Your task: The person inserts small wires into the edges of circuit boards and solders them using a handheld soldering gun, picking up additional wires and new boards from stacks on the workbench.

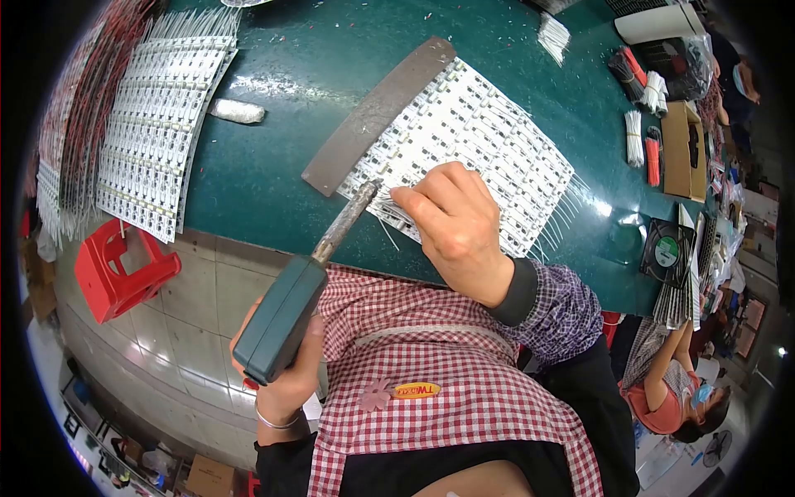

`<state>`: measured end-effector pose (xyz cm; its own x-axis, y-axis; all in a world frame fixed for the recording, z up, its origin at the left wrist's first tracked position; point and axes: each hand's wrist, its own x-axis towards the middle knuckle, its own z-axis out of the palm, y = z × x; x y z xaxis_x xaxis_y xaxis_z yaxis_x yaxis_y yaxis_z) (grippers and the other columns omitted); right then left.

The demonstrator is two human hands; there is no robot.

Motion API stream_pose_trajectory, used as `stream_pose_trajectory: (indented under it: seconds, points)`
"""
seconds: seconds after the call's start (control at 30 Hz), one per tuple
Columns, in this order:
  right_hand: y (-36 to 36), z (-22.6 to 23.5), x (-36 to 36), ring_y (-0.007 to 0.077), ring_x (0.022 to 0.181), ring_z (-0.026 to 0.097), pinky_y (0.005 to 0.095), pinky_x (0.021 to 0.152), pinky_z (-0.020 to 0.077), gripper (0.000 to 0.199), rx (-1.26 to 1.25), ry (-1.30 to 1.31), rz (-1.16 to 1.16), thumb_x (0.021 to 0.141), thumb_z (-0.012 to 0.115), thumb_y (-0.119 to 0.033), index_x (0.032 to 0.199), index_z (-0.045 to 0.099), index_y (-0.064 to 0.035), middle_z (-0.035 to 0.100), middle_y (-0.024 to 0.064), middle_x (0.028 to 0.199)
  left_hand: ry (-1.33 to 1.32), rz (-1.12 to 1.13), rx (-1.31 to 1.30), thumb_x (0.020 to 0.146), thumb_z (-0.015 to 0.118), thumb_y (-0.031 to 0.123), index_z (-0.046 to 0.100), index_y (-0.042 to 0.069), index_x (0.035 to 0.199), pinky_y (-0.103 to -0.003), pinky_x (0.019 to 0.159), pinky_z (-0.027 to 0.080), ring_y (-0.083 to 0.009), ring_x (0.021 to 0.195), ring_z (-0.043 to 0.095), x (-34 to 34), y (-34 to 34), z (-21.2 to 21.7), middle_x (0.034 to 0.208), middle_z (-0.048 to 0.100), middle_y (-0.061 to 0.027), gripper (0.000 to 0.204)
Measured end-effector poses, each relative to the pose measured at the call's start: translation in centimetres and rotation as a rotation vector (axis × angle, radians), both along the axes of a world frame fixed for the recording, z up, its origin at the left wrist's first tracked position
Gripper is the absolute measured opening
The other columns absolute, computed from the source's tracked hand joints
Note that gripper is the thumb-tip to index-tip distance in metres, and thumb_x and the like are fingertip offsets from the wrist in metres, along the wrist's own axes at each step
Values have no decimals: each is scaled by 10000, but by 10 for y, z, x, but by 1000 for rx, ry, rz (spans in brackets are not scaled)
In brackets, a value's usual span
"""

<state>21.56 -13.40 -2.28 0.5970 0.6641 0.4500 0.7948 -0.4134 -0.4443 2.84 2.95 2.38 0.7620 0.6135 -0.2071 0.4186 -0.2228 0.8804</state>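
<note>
My left hand [291,377] is wrapped round the handle of a dark green soldering gun [281,319]. Its metal tip points up and right, over the lower left corner of a panel of small white circuit boards [497,153]. Just right of the tip, my right hand [460,232] is closed in a pinch above the panel; what sits between thumb and forefinger is too small to make out. Thin white wires [559,217] stick out from the panel's right side. A flat brown metal bar [381,116] lies along the panel's upper left edge.
More board panels [161,124] with wires are stacked at the left of the green table [273,174], near a small wrapped silvery piece [238,111]. Bundled wires [633,137], a cardboard box [686,153] and a black fan [665,253] line the right. A red stool [124,269] stands lower left; a co-worker [675,398] sits lower right.
</note>
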Motion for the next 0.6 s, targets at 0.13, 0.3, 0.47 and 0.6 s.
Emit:
stream_pose_trajectory:
  seconds: [0.13, 0.3, 0.47, 0.6]
  points:
    - [-1, 1, -1, 224, 764, 558, 336, 628, 417, 268, -3, 8, 0, 648, 691, 33, 906, 688, -44, 550, 46, 761, -16, 60, -50, 719, 733, -28, 674, -60, 941, -288, 627, 514, -211, 719, 665, -5, -2, 0, 869, 672, -134, 233]
    - [-2, 3, -1, 229, 727, 544, 337, 620, 413, 273, 63, -22, -37, 624, 712, 50, 882, 686, -37, 537, 50, 745, -52, 47, -22, 719, 743, -38, 676, -62, 967, -286, 644, 521, -193, 740, 669, -3, -2, 0, 881, 681, -136, 259]
    - [-5, 3, 3, 220, 777, 533, 342, 655, 410, 248, -31, -36, -28, 662, 623, -9, 905, 654, -42, 526, 51, 778, -76, 50, -24, 719, 739, -40, 677, -64, 951, -283, 642, 520, -188, 729, 664, 2, -3, 0, 870, 680, -129, 241]
    - [-3, 2, 4, 207, 749, 523, 336, 656, 394, 236, -44, -32, -35, 667, 618, -5, 895, 652, -54, 512, 38, 761, -98, 17, 24, 705, 740, -44, 673, -63, 929, -283, 629, 518, -180, 705, 649, 7, -2, -2, 844, 672, -119, 235]
